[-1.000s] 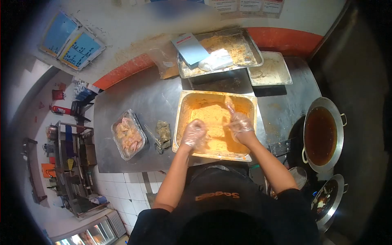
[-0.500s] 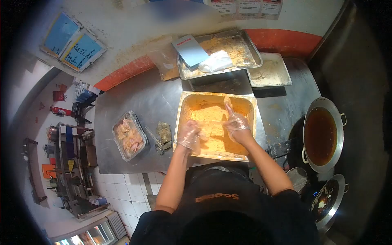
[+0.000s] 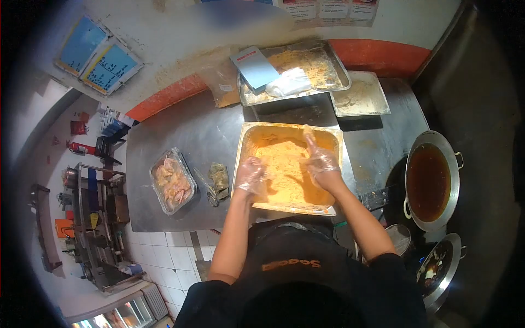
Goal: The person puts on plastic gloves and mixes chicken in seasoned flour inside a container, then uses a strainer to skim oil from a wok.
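Note:
Both my hands wear clear plastic gloves and are over a deep metal pan (image 3: 239, 143) of orange, floury breading (image 3: 284, 150). My left hand (image 3: 252, 174) is at the pan's left side, its fingers curled in. On the right, my right hand (image 3: 324, 163) is closed; a narrow, flour-coated shape (image 3: 308, 136) sticks up from it toward the far rim. Whether that is a food piece or a gloved finger is unclear. A faint pale band runs between the hands, too blurred to name. A clear tub (image 3: 175, 181) of raw chicken stands to the left.
Beside the tub lie a crumpled wrapper (image 3: 220, 179) and a metal tool. Behind stand a floured tray (image 3: 328, 68) with a blue box (image 3: 254, 66) and white cloth, and a shallower tray (image 3: 361, 95). At right are a wok of brown oil (image 3: 432, 177) and another wok (image 3: 442, 268).
My right hand has shifted slightly right, and the narrow shape above it has tilted a little. My left hand has moved slightly left. The pan stays in place.

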Available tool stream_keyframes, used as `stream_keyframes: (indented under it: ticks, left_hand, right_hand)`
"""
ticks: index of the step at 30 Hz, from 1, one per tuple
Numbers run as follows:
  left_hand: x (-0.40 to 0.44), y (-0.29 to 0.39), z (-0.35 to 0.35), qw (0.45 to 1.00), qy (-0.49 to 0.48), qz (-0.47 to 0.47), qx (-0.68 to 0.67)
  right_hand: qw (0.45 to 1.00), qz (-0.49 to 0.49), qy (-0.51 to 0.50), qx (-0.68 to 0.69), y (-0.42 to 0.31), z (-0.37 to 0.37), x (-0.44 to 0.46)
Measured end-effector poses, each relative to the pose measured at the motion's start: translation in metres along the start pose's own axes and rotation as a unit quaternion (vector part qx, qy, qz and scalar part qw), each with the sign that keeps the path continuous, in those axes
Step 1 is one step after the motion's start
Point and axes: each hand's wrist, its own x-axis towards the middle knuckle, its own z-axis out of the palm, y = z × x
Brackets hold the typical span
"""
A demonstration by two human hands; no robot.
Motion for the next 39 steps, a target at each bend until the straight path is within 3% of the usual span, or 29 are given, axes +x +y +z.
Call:
stream_keyframes:
  ticks: [2,3,4,6,10,12,13,14,16,20,22,23,24,25,27,28,32,33,35,37,39]
  left_hand:
    - [0.021,-0.026,-0.027,0.988,-0.051,0.014,-0.144]
    - [-0.006,0.003,-0.009,0.970,-0.079,-0.012,-0.231]
    - [-0.015,0.009,-0.001,0.970,-0.077,-0.012,-0.231]
    - [-0.024,0.018,0.009,0.884,-0.247,-0.052,-0.394]
    - [-0.029,0.001,0.015,0.882,-0.310,-0.116,-0.335]
    - [-0.033,-0.003,0.014,0.899,-0.315,-0.098,-0.288]
    - [-0.040,0.007,0.016,0.880,-0.324,-0.129,-0.324]
    - [-0.044,0.016,0.017,0.858,-0.331,-0.157,-0.359]
    - [-0.050,0.028,0.010,0.854,-0.314,-0.171,-0.378]
    - [-0.048,0.023,0.000,0.843,-0.305,-0.201,-0.395]
    - [-0.048,0.015,0.004,0.844,-0.302,-0.210,-0.390]
    - [-0.047,0.014,0.006,0.846,-0.298,-0.215,-0.386]
    - [-0.048,0.017,0.008,0.846,-0.300,-0.215,-0.385]
    - [-0.051,0.022,0.010,0.839,-0.319,-0.214,-0.386]
    - [-0.053,0.025,0.007,0.833,-0.335,-0.208,-0.388]
    - [-0.052,0.023,0.006,0.837,-0.330,-0.204,-0.387]
    - [-0.046,0.014,0.006,0.830,-0.329,-0.203,-0.402]
    - [-0.047,0.018,0.010,0.830,-0.330,-0.203,-0.401]
    - [-0.050,0.030,0.016,0.832,-0.311,-0.216,-0.406]
    - [-0.030,0.011,0.005,0.819,-0.353,-0.188,-0.412]
    - [-0.028,-0.009,0.000,0.801,-0.393,-0.172,-0.419]
  right_hand:
    - [0.990,0.139,-0.003,0.039,-0.013,-0.013,-0.003]
    - [0.986,0.162,-0.010,0.027,-0.006,-0.010,-0.006]
    - [0.986,0.161,-0.011,0.028,-0.006,-0.004,-0.010]
    - [0.979,0.139,0.043,0.144,-0.017,0.010,-0.011]
    - [0.964,0.147,0.077,0.206,-0.044,0.029,-0.001]
    - [0.997,0.025,-0.070,-0.027,-0.021,0.041,0.002]
    - [0.984,0.076,-0.038,0.155,-0.006,0.044,0.006]
    - [0.984,0.075,-0.038,0.156,0.010,0.041,0.010]
    - [0.958,0.192,0.095,0.193,0.021,0.027,0.021]
    - [0.927,0.179,0.030,0.327,-0.012,0.021,0.022]
    - [0.987,-0.005,-0.129,0.096,-0.031,0.031,0.020]
    - [0.986,0.065,-0.043,0.147,-0.032,0.046,0.014]
    - [0.986,0.065,-0.041,0.146,-0.012,0.049,0.019]
    - [0.997,0.065,-0.043,0.014,0.017,0.050,0.028]
    - [0.988,0.107,0.081,0.072,0.028,0.044,0.024]
    - [0.989,0.105,0.078,0.072,0.014,0.041,0.024]
    - [0.994,-0.051,-0.034,0.093,-0.024,0.045,0.016]
    - [0.997,0.056,-0.035,0.051,-0.023,0.043,0.019]
    - [0.987,0.156,-0.035,0.011,-0.024,0.042,0.025]
    - [0.991,0.039,-0.058,0.114,-0.044,0.036,0.025]
    - [0.998,-0.063,0.013,0.022,-0.088,0.027,0.015]
